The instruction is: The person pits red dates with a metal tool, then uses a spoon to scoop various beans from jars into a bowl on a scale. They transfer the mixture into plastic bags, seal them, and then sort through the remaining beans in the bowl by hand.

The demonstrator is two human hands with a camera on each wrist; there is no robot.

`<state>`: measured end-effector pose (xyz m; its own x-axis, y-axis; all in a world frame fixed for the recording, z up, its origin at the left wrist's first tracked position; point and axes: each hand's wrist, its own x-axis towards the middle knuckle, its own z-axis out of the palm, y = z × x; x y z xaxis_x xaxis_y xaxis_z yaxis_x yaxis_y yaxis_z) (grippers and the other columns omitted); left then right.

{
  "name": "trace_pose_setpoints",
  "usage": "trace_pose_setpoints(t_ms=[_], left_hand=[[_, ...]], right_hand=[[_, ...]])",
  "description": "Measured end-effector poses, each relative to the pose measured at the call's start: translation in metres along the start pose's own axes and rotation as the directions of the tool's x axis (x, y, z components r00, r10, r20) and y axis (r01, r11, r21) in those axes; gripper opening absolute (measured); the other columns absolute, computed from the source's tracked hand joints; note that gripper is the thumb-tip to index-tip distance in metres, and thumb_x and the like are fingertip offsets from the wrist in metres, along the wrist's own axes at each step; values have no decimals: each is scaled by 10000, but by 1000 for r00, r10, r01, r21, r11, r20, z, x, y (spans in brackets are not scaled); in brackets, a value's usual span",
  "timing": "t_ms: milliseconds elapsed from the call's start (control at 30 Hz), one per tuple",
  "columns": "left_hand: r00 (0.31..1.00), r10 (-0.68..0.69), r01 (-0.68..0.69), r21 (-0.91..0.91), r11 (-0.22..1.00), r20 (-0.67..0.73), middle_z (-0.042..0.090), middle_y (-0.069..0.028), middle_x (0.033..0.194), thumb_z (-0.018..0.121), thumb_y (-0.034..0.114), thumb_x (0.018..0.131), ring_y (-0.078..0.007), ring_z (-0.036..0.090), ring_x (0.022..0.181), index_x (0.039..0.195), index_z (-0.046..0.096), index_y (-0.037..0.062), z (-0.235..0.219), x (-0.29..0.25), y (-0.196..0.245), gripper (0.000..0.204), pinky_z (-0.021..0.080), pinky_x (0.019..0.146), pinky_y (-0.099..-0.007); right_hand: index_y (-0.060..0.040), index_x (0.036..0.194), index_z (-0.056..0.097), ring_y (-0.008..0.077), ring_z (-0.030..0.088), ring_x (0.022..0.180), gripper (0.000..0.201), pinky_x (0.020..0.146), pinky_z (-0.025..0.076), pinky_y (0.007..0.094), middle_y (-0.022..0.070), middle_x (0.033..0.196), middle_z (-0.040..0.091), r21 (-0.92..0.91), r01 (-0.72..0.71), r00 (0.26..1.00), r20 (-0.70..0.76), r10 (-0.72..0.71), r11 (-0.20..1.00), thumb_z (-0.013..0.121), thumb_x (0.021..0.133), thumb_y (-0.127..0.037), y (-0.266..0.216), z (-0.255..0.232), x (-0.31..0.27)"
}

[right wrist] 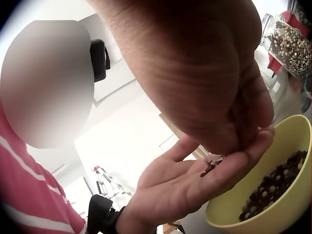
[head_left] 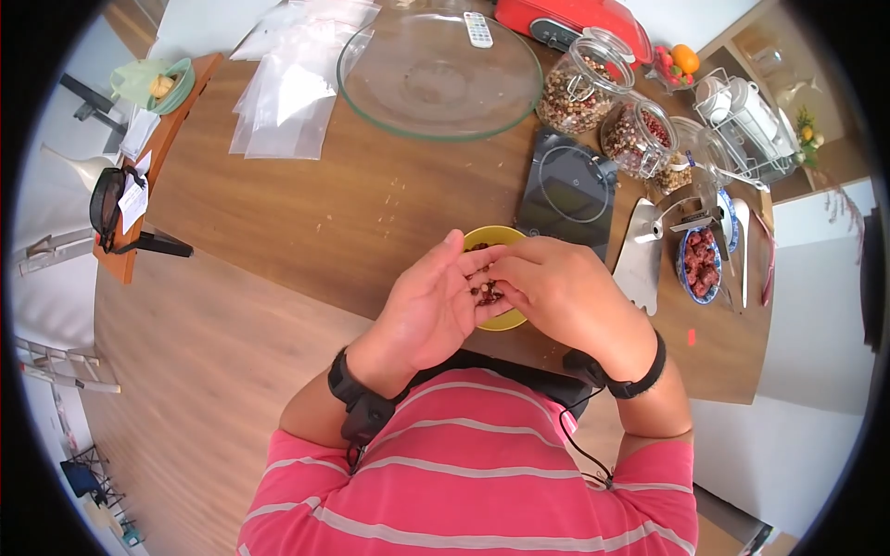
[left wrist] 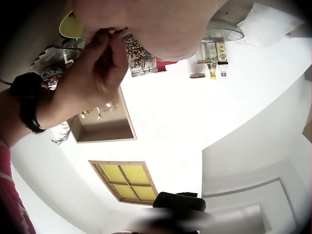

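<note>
My left hand point(head_left: 428, 310) is held palm up at the edge of a yellow bowl point(head_left: 505, 323), its fingers nearly straight. On those fingers lies a small heap of dark red, brown and pale beans point(head_left: 486, 294). From the right, my right hand point(head_left: 570, 287) reaches over with thumb and fingertips bent together, pinching at the beans. The right wrist view shows a few beans point(right wrist: 212, 167) on the left palm, partly hidden under the right hand. Inside the bowl, more dark and pale beans point(right wrist: 273, 187) cover the bottom.
Beyond the bowl is a black electric hob point(head_left: 567, 190). Lidded glass jars of mixed beans point(head_left: 579, 93) stand at the back right. A large glass plate point(head_left: 436, 79) and clear plastic bags point(head_left: 292, 102) lie farther back. A cleaver point(head_left: 640, 250) and a blue-patterned dish point(head_left: 699, 266) are rightward.
</note>
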<state>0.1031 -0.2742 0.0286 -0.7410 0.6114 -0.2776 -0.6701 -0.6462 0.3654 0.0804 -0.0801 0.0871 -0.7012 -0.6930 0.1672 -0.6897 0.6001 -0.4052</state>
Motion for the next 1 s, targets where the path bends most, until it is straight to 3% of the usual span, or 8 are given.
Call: trace_pose_setpoints(t_ms=[400, 467, 500, 567, 633, 767, 867, 1000], left_hand=[[1000, 8, -8, 14, 1000, 5, 611, -136, 1343, 391, 563, 1083, -242, 567, 1287, 1425, 491, -42, -1, 3, 3, 703, 412, 1142, -417], [1000, 14, -14, -5, 1000, 2, 605, -138, 1326, 418, 555, 1081, -236, 571, 1269, 1406, 488, -48, -1, 1, 3, 689, 416, 1142, -416], [1000, 13, -13, -2, 1000, -16, 602, -147, 1339, 418, 549, 1083, -243, 569, 1281, 1407, 484, -56, 0, 0, 4, 690, 414, 1149, -421], [999, 5, -5, 4, 1000, -33, 598, -156, 1352, 417, 544, 1085, -250, 568, 1292, 1408, 479, -64, -1, -2, 4, 692, 413, 1156, -426], [1000, 8, -8, 12, 1000, -7, 590, -166, 1376, 408, 537, 1090, -253, 557, 1315, 1414, 470, -72, -5, 0, 2, 693, 414, 1153, -421], [998, 13, -9, 49, 999, -68, 580, -194, 1409, 339, 553, 1094, -277, 561, 1326, 1436, 479, -79, 3, -1, 2, 732, 406, 1173, -435], [1000, 7, -7, 45, 999, -8, 598, -178, 1383, 344, 551, 1094, -264, 576, 1299, 1428, 498, -60, 3, 0, 1, 713, 413, 1162, -434], [1000, -2, 1, 46, 999, 26, 621, -159, 1343, 352, 549, 1092, -253, 590, 1271, 1427, 511, -40, 0, 0, -2, 695, 417, 1155, -438]], right_hand=[[-24, 971, 674, 233, 716, 902, 111, 713, 596, 361, 103, 941, 682, 193, -207, 973, -58, 222, 959, 650, 873, -68, -1, -1, -2], [-7, 1025, 634, 196, 710, 871, 123, 694, 602, 318, 83, 938, 685, 827, -356, 837, 75, 541, 436, 609, 927, -77, 8, 3, -11], [-7, 1025, 634, 196, 710, 871, 123, 694, 602, 318, 83, 938, 685, 827, -356, 838, 76, 540, 435, 609, 927, -77, 17, 2, -16], [1, 1042, 615, 191, 703, 803, 162, 672, 589, 270, 76, 929, 688, 936, -264, 803, 347, 484, -233, 663, 907, -74, 24, -4, -20], [14, 1028, 627, 166, 686, 725, 152, 642, 566, 247, 66, 908, 684, 920, -235, 780, 370, 505, -312, 684, 900, -47, 20, -3, -22], [-13, 1079, 690, 206, 708, 709, 165, 599, 538, 301, 82, 877, 716, 833, -533, 746, 380, 547, 148, 683, 919, -51, 6, 7, -15], [-125, 1140, 734, 266, 723, 787, 281, 614, 547, 370, 71, 911, 727, 305, -173, 963, -145, 225, 936, 728, 864, -74, 7, 17, -10], [-111, 1119, 759, 277, 688, 725, 307, 625, 535, 361, 79, 860, 712, 190, -77, 988, -118, 101, 979, 795, 817, -73, 13, 8, -9]])
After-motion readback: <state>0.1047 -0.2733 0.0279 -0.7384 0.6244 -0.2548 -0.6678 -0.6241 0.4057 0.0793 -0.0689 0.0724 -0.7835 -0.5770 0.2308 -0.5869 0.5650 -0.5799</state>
